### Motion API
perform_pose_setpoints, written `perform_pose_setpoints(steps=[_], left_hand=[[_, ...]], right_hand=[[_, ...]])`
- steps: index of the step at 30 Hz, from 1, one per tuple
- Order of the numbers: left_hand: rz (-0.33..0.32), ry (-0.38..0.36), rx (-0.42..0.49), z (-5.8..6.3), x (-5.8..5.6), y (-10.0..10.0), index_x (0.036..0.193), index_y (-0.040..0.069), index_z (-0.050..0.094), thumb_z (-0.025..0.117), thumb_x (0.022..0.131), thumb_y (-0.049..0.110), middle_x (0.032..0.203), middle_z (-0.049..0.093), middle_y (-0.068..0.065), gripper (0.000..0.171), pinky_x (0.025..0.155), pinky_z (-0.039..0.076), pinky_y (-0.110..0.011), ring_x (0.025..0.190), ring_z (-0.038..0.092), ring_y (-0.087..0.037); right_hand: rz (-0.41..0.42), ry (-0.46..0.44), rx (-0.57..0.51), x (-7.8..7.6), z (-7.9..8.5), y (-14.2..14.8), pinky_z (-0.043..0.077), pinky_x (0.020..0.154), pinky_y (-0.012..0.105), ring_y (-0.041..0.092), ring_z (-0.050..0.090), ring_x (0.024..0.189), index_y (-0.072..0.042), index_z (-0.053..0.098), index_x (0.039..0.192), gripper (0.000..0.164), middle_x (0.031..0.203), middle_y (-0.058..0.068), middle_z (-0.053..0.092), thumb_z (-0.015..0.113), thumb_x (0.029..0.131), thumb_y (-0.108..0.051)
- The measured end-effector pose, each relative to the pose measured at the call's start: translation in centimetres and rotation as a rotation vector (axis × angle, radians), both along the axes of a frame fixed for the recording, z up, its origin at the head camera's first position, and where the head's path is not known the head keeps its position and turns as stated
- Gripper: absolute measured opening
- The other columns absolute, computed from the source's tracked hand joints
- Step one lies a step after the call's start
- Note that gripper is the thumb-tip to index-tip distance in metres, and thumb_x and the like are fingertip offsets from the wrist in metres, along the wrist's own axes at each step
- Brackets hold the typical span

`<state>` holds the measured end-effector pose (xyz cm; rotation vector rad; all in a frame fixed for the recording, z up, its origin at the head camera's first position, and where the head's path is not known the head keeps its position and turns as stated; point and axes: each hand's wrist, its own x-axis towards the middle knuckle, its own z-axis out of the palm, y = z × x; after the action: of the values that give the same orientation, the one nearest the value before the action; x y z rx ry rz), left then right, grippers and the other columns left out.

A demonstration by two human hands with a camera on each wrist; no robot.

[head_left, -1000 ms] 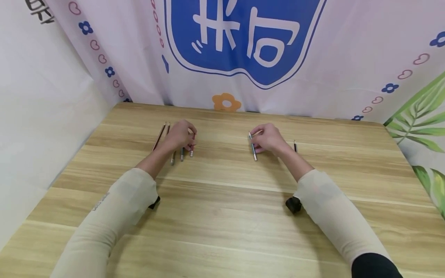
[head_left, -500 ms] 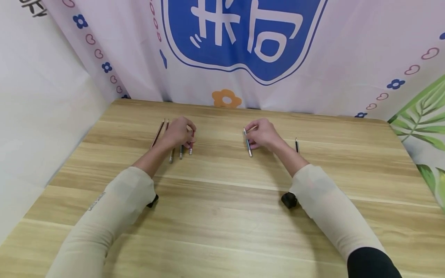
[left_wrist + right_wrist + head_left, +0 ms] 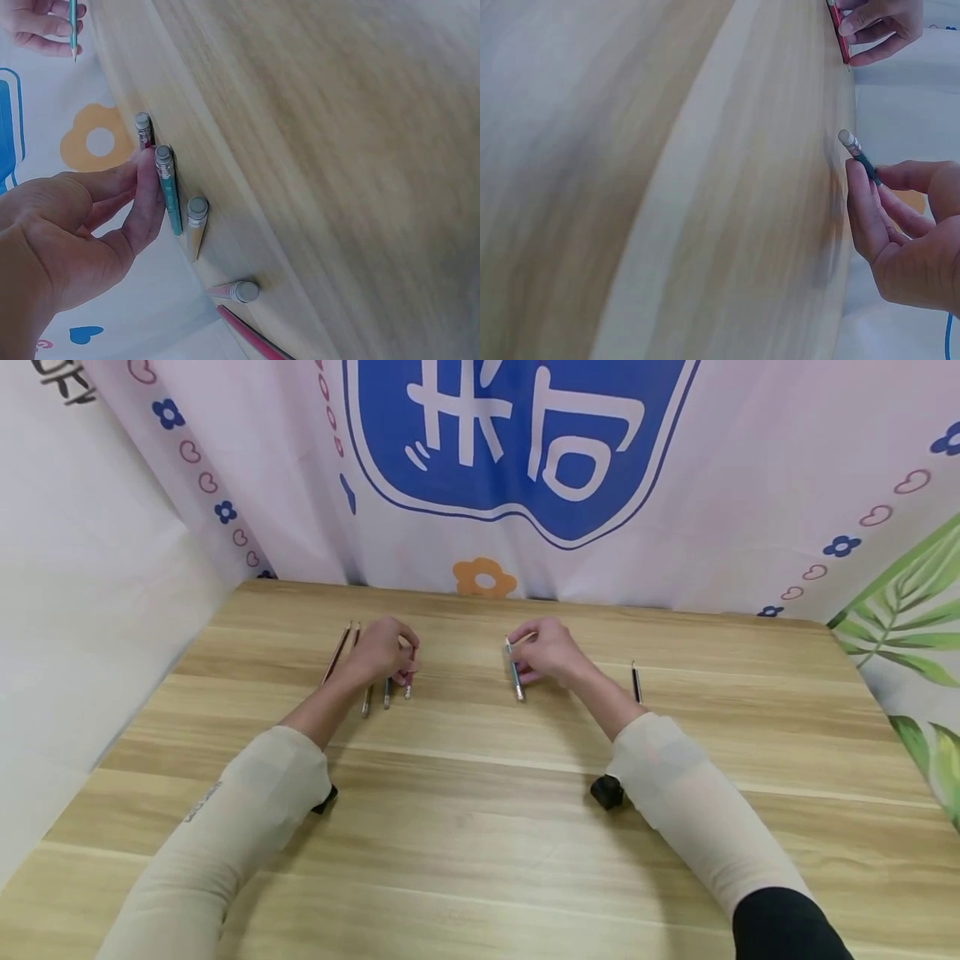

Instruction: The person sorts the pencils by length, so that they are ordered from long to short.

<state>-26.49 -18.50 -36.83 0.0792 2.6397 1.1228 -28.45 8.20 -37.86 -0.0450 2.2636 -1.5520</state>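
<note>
My left hand (image 3: 380, 652) pinches a red pencil (image 3: 408, 687), its eraser end towards me, at the right end of a row of pencils. Just left of it lies a teal pencil (image 3: 171, 199), then a tan one (image 3: 196, 221). Further left are a pinkish-red pencil (image 3: 225, 291) and a dark red pencil (image 3: 337, 653). Across a gap, my right hand (image 3: 551, 652) holds a blue-green pencil (image 3: 516, 677) between thumb and fingers, eraser end towards me. In the right wrist view its eraser (image 3: 847, 138) sticks out past the fingertips.
A black pencil (image 3: 636, 682) lies on the wooden table (image 3: 465, 827), right of my right forearm. Behind the table's far edge hangs a printed cloth (image 3: 420, 556). Black wrist cameras (image 3: 607, 792) hang under both sleeves, close over the tabletop.
My right hand has moved left with the blue-green pencil, towards my left hand and farther from the black pencil. The left hand stays nearly in place on the red pencil.
</note>
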Motion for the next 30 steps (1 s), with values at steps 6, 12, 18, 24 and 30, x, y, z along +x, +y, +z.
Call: perform_pose_setpoints(steps=[6,12,18,24,30], left_hand=[[0.008,-0.008,-0.005,-0.1,0.0,-0.1,0.132,-0.017,0.058,0.063,0.095,-0.015,0.094,0.07,-0.03,0.038,0.057,0.065,-0.027,0.059,0.069,-0.018],[0.005,-0.003,0.004,-0.2,-0.2,-0.2,0.132,-0.017,0.057,0.064,0.094,-0.015,0.093,0.07,-0.03,0.039,0.057,0.064,-0.027,0.058,0.07,-0.017],[0.011,-0.008,-0.001,-0.2,-0.2,-0.2,0.132,-0.017,0.058,0.066,0.093,-0.015,0.094,0.069,-0.031,0.04,0.057,0.064,-0.026,0.059,0.069,-0.018],[0.023,-0.004,0.007,-0.3,-0.2,-0.2,0.131,-0.016,0.059,0.066,0.093,-0.015,0.092,0.068,-0.029,0.038,0.056,0.064,-0.026,0.058,0.068,-0.017],[0.02,-0.015,0.026,-0.2,0.0,-0.2,0.131,-0.017,0.058,0.066,0.093,-0.016,0.089,0.069,-0.028,0.039,0.056,0.065,-0.028,0.057,0.068,-0.016]], right_hand=[[0.003,-0.012,-0.034,0.0,0.0,-1.5,0.067,0.07,0.033,0.021,0.065,0.076,0.005,0.063,0.126,0.034,0.1,0.016,0.065,0.066,0.092,0.008],[0.014,-0.014,-0.055,0.0,0.0,-2.7,0.068,0.071,0.035,0.021,0.065,0.076,0.004,0.064,0.125,0.032,0.098,0.016,0.065,0.066,0.093,0.008],[0.017,-0.019,-0.083,0.1,0.0,-3.7,0.067,0.067,0.033,0.021,0.065,0.074,0.005,0.064,0.125,0.032,0.094,0.015,0.066,0.066,0.093,0.009],[0.024,-0.015,-0.098,0.1,0.0,-4.5,0.067,0.068,0.034,0.022,0.066,0.074,0.006,0.064,0.124,0.031,0.095,0.016,0.066,0.067,0.093,0.009],[0.039,-0.017,-0.104,0.3,0.0,-5.2,0.068,0.07,0.037,0.023,0.066,0.076,0.006,0.064,0.123,0.03,0.097,0.017,0.067,0.067,0.093,0.009]])
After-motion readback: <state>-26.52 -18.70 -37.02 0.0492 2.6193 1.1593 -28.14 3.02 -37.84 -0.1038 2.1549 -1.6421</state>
